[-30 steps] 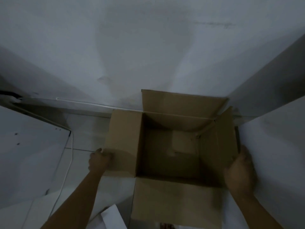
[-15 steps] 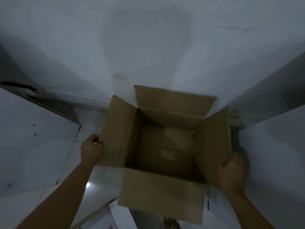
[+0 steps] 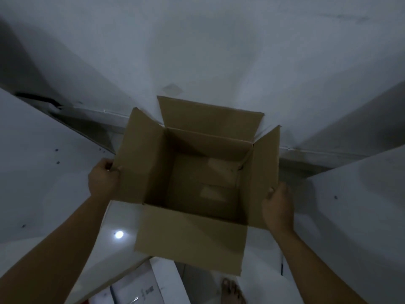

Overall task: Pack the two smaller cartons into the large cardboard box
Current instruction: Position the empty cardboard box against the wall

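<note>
A large brown cardboard box [image 3: 188,235] hangs in the middle of the head view with all its flaps spread open and nothing inside but tape strips on its floor. My left hand [image 3: 104,181] grips the outer edge of the left flap. My right hand [image 3: 278,207] holds the lower edge of the right flap. A white carton [image 3: 135,286] with dark print lies on the floor at the bottom edge, below the box. A second small carton is not in view.
White panels [image 3: 43,172] stand on the left and on the right [image 3: 355,216], forming a narrow gap. A grey wall [image 3: 197,51] rises behind the box. Glossy floor with a light reflection [image 3: 119,234] lies below. A bare foot [image 3: 232,290] shows at the bottom.
The box has come up off the floor and nearer to me, tilting slightly. Both hands moved with it, keeping their hold on the side flaps.
</note>
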